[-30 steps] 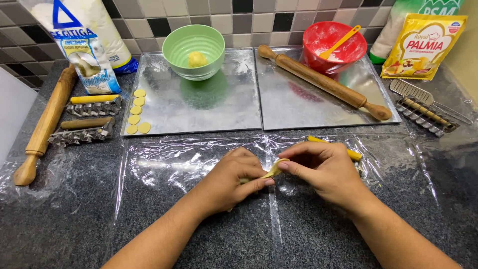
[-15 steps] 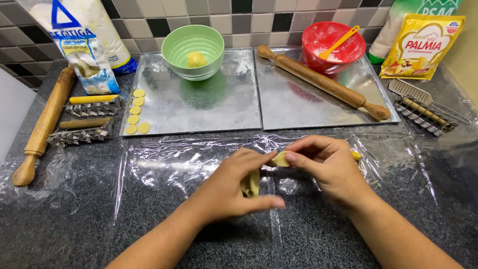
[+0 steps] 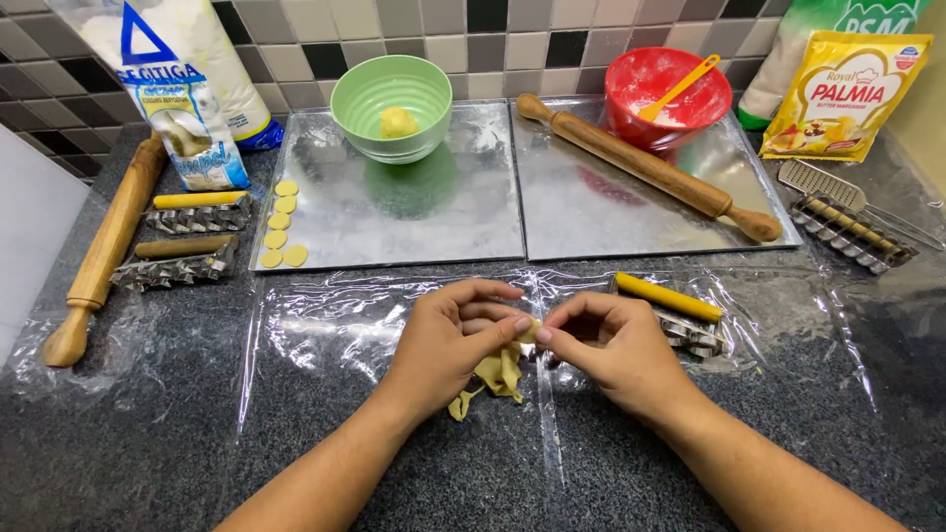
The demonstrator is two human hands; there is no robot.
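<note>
Since the earlier frame we are lifting more of the dough scrap (image 3: 498,376) clear of the plastic sheet (image 3: 325,325), and it is now dangling in ragged strips below our fingertips. Our left hand (image 3: 448,340) and right hand (image 3: 606,347) are both pinching its upper edge, thumbs nearly touching. The scrap is hanging mostly beneath the left palm, long axis vertical. A yellow-handled cutter (image 3: 670,310) is lying just beyond the right knuckles.

white flour bag (image 3: 172,84) back left | yellow pouch (image 3: 845,96) back right | green-white bag (image 3: 828,44) behind it
</note>
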